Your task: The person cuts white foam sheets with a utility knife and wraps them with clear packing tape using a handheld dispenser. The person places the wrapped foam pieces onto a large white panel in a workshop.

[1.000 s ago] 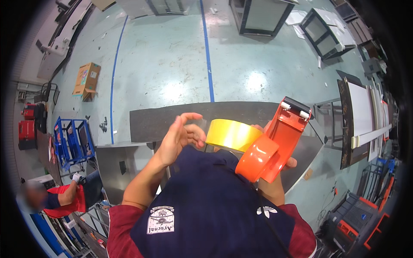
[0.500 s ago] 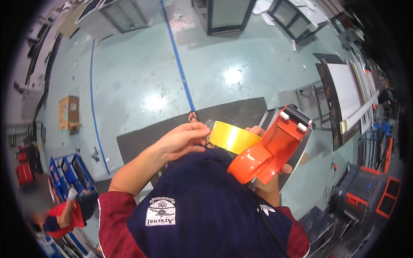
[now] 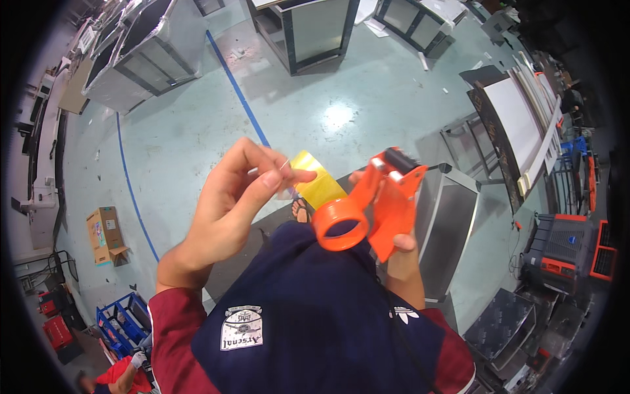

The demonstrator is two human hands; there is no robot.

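Note:
My left hand (image 3: 226, 207) is raised in front of my chest, thumb and fingers closed around a thin clear strip of film (image 3: 285, 165). One of its fingertips reaches the yellow roll of tape (image 3: 321, 189). My right hand (image 3: 405, 244) grips an orange tape dispenser (image 3: 392, 217) with a black roller at its top end. The dispenser's round hub (image 3: 340, 243) faces me, and the yellow roll lies just beyond it. Behind the dispenser another fingertip of the right hand shows; whether it also supports the roll is hidden.
Below my hands stands a dark-topped surface (image 3: 449, 230). Grey framed cabinets (image 3: 315, 39) and wrapped units (image 3: 147, 62) are across the floor. A cardboard box (image 3: 106, 235) sits at left, near a blue rack (image 3: 125, 325) and a person in red (image 3: 121, 377). Sheet panels (image 3: 515, 125) lean at right.
My left hand has risen and turned, pulling up from the tape roll. The dispenser and roll have shifted left, and the dispenser has tilted so its hub opening shows. My view has swung.

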